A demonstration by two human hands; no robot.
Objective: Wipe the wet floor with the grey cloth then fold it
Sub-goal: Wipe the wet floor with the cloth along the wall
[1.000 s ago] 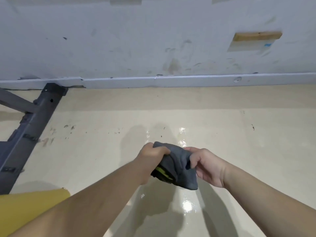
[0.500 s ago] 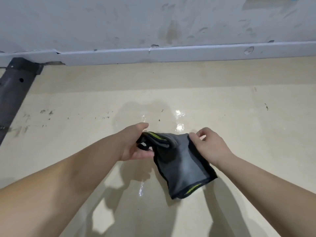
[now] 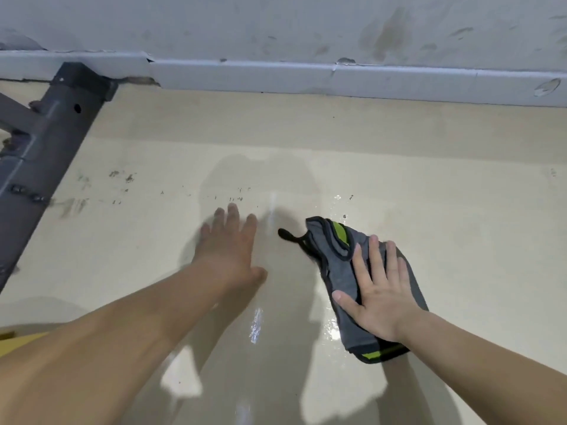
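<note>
The grey cloth (image 3: 339,265), edged in black with lime-green patches, lies crumpled on the glossy cream floor (image 3: 445,216). My right hand (image 3: 376,289) presses flat on top of it, fingers spread, covering its middle. A black loop sticks out from the cloth's far left corner. My left hand (image 3: 230,243) is blurred, palm down with fingers apart, over the bare floor to the left of the cloth and not touching it. Wet shine shows on the floor between my hands and just beyond the cloth.
A dark grey metal frame leg (image 3: 40,148) runs diagonally at the far left up to the white skirting (image 3: 306,76) of the scuffed wall. Dark specks (image 3: 122,176) dot the floor left of centre. A yellow edge (image 3: 21,338) shows at the lower left.
Both hands held the cloth in the air before. Now it lies on the floor under my flat right hand, and my left hand has let go and moved left.
</note>
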